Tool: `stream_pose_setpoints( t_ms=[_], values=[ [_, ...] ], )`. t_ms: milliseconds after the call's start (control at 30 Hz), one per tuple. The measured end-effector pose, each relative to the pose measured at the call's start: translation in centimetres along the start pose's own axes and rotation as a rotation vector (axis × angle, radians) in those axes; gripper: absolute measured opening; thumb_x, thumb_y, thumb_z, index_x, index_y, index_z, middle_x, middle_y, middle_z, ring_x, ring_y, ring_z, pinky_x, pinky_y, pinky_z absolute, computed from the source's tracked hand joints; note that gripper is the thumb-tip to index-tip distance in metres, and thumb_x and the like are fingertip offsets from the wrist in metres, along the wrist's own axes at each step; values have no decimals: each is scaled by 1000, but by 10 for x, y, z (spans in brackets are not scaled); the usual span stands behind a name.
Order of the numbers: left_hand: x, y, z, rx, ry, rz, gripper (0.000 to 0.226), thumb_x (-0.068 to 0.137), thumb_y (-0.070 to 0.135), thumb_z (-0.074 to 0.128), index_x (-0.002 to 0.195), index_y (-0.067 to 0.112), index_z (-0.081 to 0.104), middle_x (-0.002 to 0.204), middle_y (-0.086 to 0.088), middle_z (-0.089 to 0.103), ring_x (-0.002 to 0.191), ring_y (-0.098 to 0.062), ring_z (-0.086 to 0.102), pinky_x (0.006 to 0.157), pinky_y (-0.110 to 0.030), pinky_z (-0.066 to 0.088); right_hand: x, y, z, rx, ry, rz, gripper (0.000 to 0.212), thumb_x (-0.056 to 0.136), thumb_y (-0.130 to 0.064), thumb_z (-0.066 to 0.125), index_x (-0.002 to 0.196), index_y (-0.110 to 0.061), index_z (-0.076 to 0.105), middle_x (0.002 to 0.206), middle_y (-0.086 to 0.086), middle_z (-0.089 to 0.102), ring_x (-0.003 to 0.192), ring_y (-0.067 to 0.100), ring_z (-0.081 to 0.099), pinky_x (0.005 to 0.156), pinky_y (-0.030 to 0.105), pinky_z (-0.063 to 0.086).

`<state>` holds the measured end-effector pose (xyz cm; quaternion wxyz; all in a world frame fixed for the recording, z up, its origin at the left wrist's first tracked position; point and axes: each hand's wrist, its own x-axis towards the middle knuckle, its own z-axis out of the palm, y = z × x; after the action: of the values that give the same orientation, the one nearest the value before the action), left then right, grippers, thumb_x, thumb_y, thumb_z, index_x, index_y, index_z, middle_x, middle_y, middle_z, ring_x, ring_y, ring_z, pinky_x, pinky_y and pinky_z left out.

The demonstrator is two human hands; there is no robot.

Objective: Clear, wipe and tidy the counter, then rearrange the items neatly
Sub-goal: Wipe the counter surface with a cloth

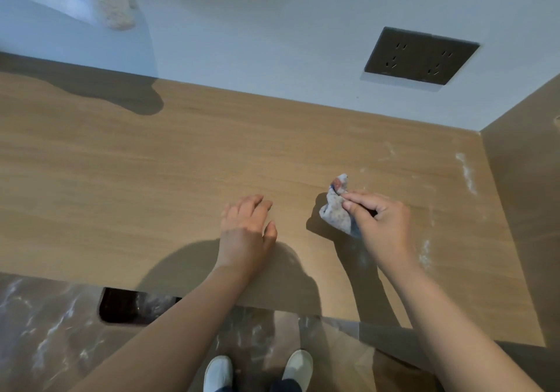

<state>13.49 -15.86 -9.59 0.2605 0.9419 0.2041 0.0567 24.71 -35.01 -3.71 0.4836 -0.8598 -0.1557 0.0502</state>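
Observation:
A wooden counter (121, 179) fills the middle of the view. My right hand (380, 225) is closed around a small bunched cloth (335, 206), blue-grey with a speckled pattern, which pokes out to the left of my fingers just above the wood. My left hand (247, 231) rests palm down on the counter with its fingers spread and nothing in it, a short way left of the cloth. White dusty smears (468, 176) streak the counter near its right end.
A dark double socket plate (421, 56) sits on the pale wall behind the counter. A wooden side panel (527, 209) closes off the right end. A fluffy beige object (113, 0) hangs at top left. Marble-patterned floor (45, 331) and my white shoes (218, 373) lie below.

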Motion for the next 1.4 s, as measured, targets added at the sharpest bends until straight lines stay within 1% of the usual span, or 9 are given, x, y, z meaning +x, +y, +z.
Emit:
stream_pose_setpoints(
  t_ms=[167,400,533,667,800,967,1067,1233,1400],
  values=[
    [24,18,22,111,3,-93,51,86,39,36,122,16,64,132,-11,58,125,-36,49,111,-57,30,51,13,-10,-14,-21,-42,19,85,-7,69,99,-17,77,104,-11,71,102,2,65,94,27,50],
    [24,16,37,222,-9,-110,49,92,46,34,133,26,54,144,-3,45,138,-29,33,117,-53,16,121,30,-3,-78,-5,-112,20,86,-12,68,104,-17,76,108,-5,72,102,2,64,91,19,48],
    [26,18,37,223,10,-119,50,92,45,37,134,24,56,144,-4,47,139,-29,34,117,-54,16,164,34,2,-112,11,-114,21,87,-14,67,106,-17,75,109,-4,72,98,-5,60,88,13,46],
    [26,17,39,224,62,-101,48,91,41,40,130,22,60,141,-5,51,136,-30,39,115,-55,20,209,41,9,-179,10,-174,21,87,-13,66,105,-15,76,108,0,73,101,8,65,91,24,50],
    [27,17,41,231,116,-81,47,89,40,42,127,20,63,138,-6,54,132,-32,43,113,-56,23,242,49,19,-241,12,-219,22,88,-11,66,107,-11,75,108,2,73,102,11,65,92,18,45],
    [27,14,44,239,143,-70,47,88,39,44,127,20,64,139,-6,54,132,-31,44,113,-57,24,257,70,32,-323,-73,-250,23,88,-11,64,108,-13,75,111,1,72,108,18,64,98,32,47],
    [28,14,44,239,156,-66,46,88,39,45,126,20,64,138,-6,54,132,-31,44,112,-57,26,252,79,36,-310,-122,-201,24,91,-12,62,112,-15,73,119,-1,69,115,15,60,97,23,42],
    [28,14,45,238,149,-72,46,89,39,44,126,20,63,139,-6,53,133,-30,44,111,-58,26,241,83,38,-224,-137,-160,25,91,-18,63,115,-17,72,124,-3,66,119,12,57,99,21,38],
    [27,13,45,229,146,-78,46,90,39,44,128,21,62,140,-4,52,134,-29,42,113,-56,24,210,83,35,-183,-159,-160,24,91,-16,63,112,-17,74,123,-6,66,117,6,56,93,2,31]
  ],
)
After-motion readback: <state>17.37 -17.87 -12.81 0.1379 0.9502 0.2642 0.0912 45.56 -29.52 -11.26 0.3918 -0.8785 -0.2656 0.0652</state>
